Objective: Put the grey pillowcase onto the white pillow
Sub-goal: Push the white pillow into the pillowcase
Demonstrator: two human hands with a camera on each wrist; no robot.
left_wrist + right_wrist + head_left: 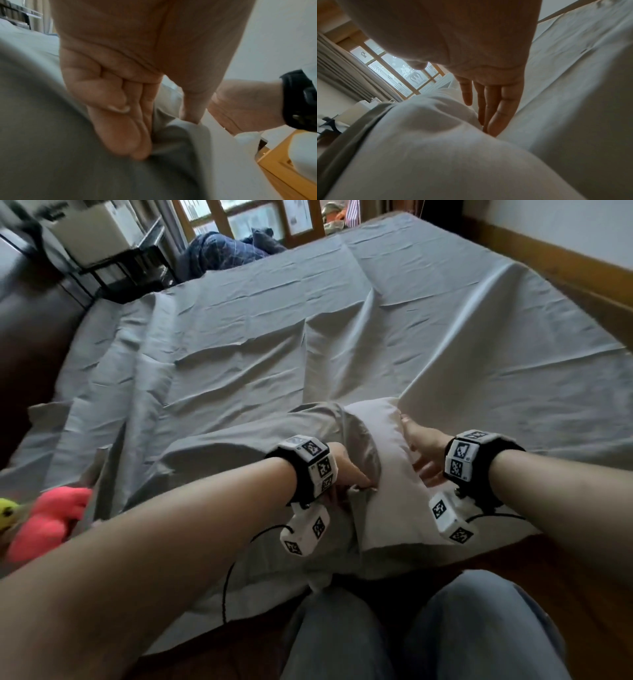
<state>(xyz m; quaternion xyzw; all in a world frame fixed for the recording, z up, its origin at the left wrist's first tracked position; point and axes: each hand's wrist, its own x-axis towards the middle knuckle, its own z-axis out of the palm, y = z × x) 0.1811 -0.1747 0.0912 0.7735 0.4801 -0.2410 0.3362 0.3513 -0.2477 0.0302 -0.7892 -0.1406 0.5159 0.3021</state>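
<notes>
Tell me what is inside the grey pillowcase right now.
The left part of the white pillow goes into the grey pillowcase; its right part sticks out. The left hand pinches the opening hem. How far in the pillow reaches is hidden by the fabric.

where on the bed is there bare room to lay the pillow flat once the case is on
Free: the grey sheet ahead of both hands, between the dark sofa and the wooden bed rail. Crowded: the near edge, with pillow, pillowcase and pink plush toy; blue bedding at the far end.
</notes>
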